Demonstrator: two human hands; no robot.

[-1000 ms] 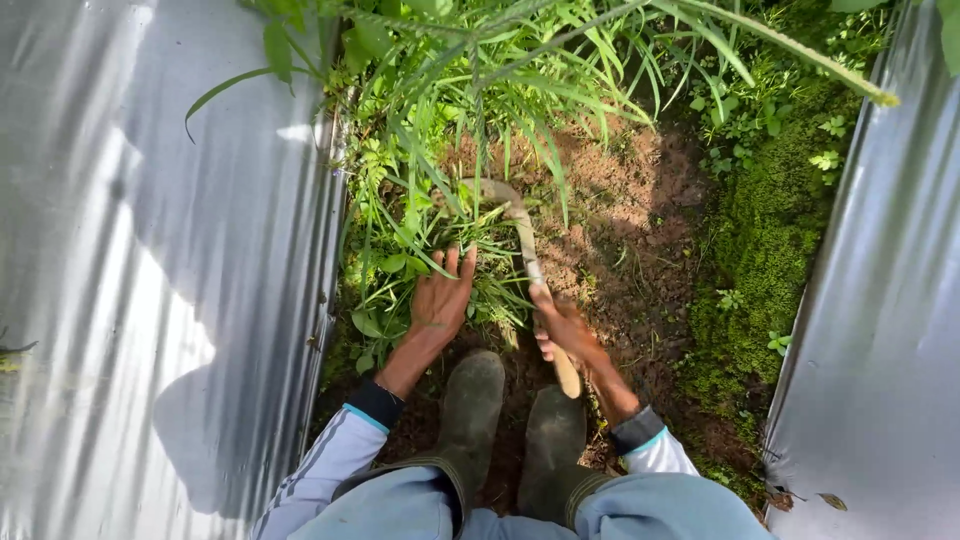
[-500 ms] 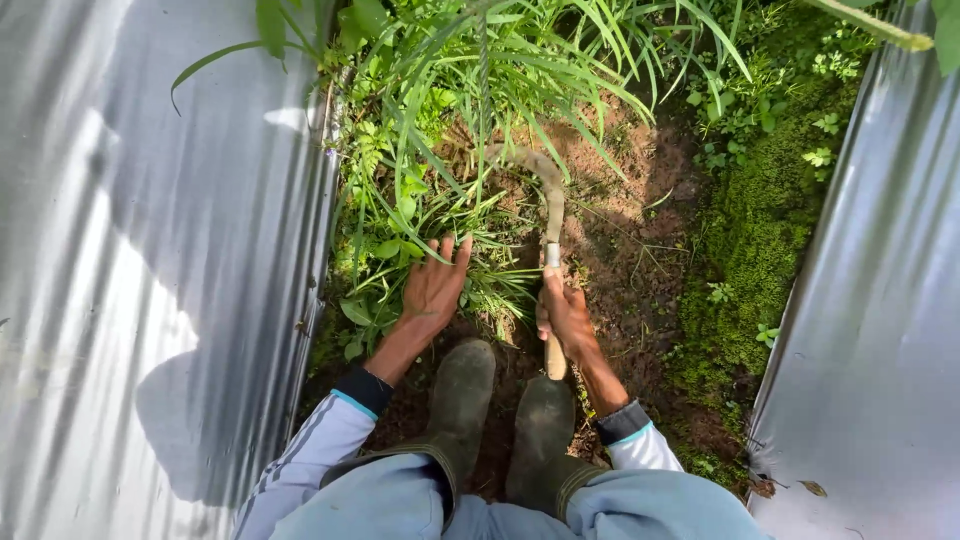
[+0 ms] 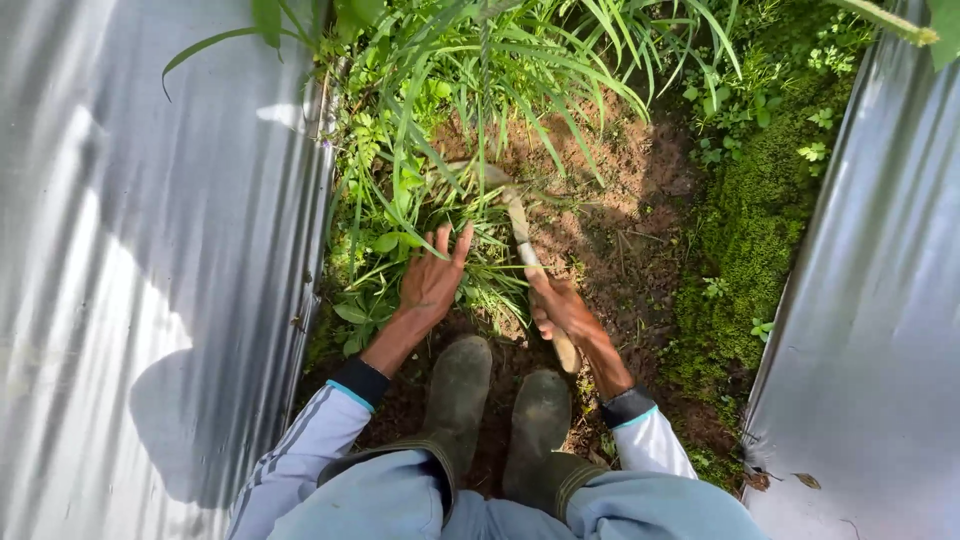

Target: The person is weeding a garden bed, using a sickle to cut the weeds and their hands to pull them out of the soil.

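My right hand (image 3: 562, 308) grips the pale wooden handle of a curved sickle (image 3: 517, 222); its blade end reaches up and left into a clump of long green grass (image 3: 470, 120). My left hand (image 3: 432, 278) is spread flat, fingers apart, pressing on low weeds (image 3: 480, 268) just left of the sickle. Both sleeves are light with dark cuffs. My two dark rubber boots (image 3: 500, 410) stand on the soil right below the hands.
Corrugated metal sheets rise on the left (image 3: 150, 270) and on the right (image 3: 880, 300), leaving a narrow strip of ground. Bare brown soil (image 3: 620, 220) lies right of the sickle, with a mossy green bank (image 3: 750, 220) beyond it.
The sickle's blade has swung left into the grass clump. My left hand stays spread on the weeds, and the view has shifted slightly.
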